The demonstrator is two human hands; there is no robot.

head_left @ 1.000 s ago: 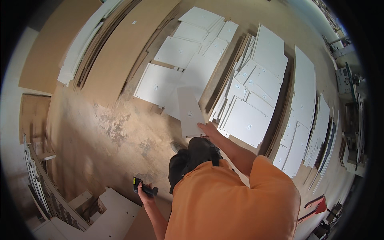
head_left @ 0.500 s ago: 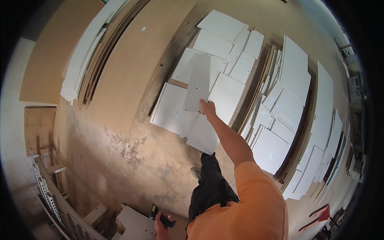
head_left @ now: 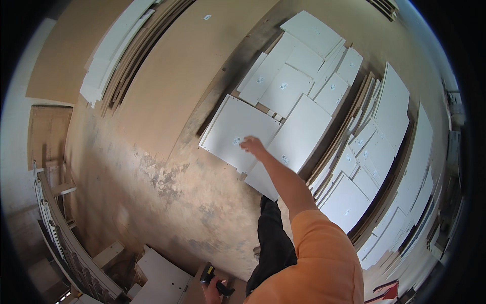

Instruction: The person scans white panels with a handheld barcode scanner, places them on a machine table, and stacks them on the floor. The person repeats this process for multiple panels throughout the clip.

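Note:
Over a white square panel [head_left: 238, 121] at the near end of a stack, my right hand [head_left: 254, 147] hangs with loosely bent fingers, slightly apart and with no panel in them. Beyond it lies a narrow white panel [head_left: 271, 63] with a small label, beside another labelled white panel [head_left: 287, 87]. A longer white panel [head_left: 304, 129] rests just to the right. Low in the picture, my left hand [head_left: 211, 292] is closed round the grip of a black-and-yellow handheld scanner [head_left: 208, 273]. Some of its fingers are hidden.
Further stacks of white panels [head_left: 377, 137] stand to the right, with narrow gaps between. A large brown board [head_left: 167, 66] lies on the left. Near my left hand are a cut white board [head_left: 159, 276] and a metal-railed frame [head_left: 55, 228]. A red tool [head_left: 389, 291] is lower right.
My right hand has let go of the narrow white panel, which now lies on the stack, and has drawn back over the square panel. My left hand still holds the scanner.

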